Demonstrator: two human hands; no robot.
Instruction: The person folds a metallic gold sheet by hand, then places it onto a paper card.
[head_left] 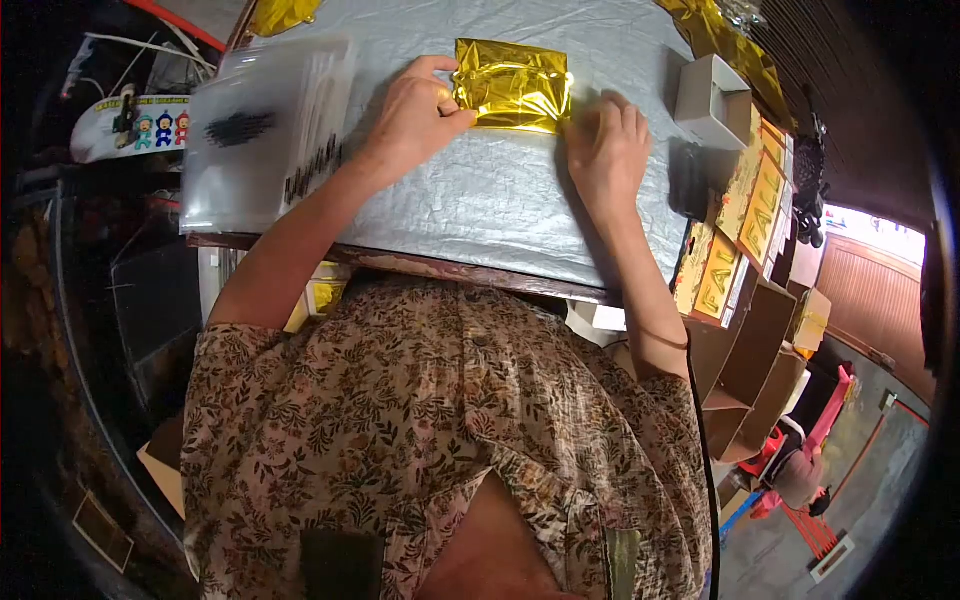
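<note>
A shiny, creased gold foil packet [512,88] lies flat on the silver-grey covered table [470,205] in front of me. My left hand [420,108] is at its left side, with thumb and fingers closed on the edge. Down at the packet's lower right corner is my right hand [610,150], its fingers curled and the thumb and forefinger pinching the corner. Whatever lies inside the foil cannot be seen.
Clear plastic sleeves [240,150] with black marks are stacked at the table's left. On the right stand a small open white box [712,100] and printed boxes [718,275]. More gold foil [735,50] lies at the far right edge. Cardboard boxes [750,370] stand below.
</note>
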